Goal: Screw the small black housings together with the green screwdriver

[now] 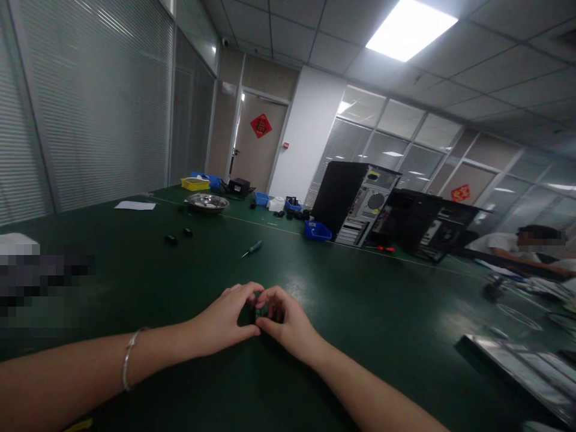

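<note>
The held piece [258, 313] and table [382, 318] are green, the bin [317, 231] blue.

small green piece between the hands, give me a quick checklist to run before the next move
1. Left hand at the small green piece: ok.
2. Right hand there too: ok.
3. Piece fully visible: not ok, the hands hide some of it.
4. Grip firm: cannot tell.
5. Screwdriver lying on the table: ok, beyond the hands.
6. Metal bowl apart from the hands: ok, farther back.
</note>
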Tool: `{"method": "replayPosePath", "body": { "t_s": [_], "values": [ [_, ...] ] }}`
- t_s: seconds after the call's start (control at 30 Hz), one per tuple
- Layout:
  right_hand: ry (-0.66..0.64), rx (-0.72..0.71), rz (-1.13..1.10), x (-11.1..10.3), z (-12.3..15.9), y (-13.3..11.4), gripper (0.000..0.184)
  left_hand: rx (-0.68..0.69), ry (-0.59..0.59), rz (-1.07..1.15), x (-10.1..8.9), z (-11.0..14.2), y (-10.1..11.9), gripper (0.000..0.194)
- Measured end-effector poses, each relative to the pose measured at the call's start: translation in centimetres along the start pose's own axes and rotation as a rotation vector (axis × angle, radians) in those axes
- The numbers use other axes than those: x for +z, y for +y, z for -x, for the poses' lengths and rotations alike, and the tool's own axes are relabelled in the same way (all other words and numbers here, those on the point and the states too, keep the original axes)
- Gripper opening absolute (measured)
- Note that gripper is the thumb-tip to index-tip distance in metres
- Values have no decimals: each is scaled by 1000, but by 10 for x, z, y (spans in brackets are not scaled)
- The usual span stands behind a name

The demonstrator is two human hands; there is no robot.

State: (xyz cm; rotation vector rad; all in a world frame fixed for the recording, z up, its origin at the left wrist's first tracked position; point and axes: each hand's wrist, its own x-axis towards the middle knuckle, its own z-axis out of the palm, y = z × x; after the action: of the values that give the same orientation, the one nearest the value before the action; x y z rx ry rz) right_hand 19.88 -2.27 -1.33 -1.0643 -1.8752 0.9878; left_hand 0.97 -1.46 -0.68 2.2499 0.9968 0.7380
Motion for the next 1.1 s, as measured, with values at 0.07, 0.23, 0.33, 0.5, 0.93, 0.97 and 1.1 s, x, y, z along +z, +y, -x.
{"method": "replayPosePath", "body": {
  "t_s": [0.07, 0.23, 0.33, 0.5, 0.93, 0.97, 1.1],
  "values": [
    [-2, 6, 20, -1, 0, -1, 29, -1, -4, -9, -1, 0, 1, 42],
    [-29, 10, 61, -4, 2, 1, 30, -7, -21, -58, -2, 1, 6, 46],
    [-44, -30, 128, -10, 6, -2, 36, 3, -33, -71, -5, 3, 3, 61],
    [-100, -350, 418, -23, 13, -17, 21, 110, 14, -98, -29, -12, -17, 60],
    [-279, -546, 561, -28, 5, -19, 25, -458, 209, -378, -58, -147, -106, 38],
    [-283, -541, 554, -28, 5, -19, 25, -486, 206, -355, -57, -150, -109, 36],
    [-305, -530, 525, -30, 3, -19, 26, -562, 204, -226, -57, -155, -112, 33]
  ]
}}
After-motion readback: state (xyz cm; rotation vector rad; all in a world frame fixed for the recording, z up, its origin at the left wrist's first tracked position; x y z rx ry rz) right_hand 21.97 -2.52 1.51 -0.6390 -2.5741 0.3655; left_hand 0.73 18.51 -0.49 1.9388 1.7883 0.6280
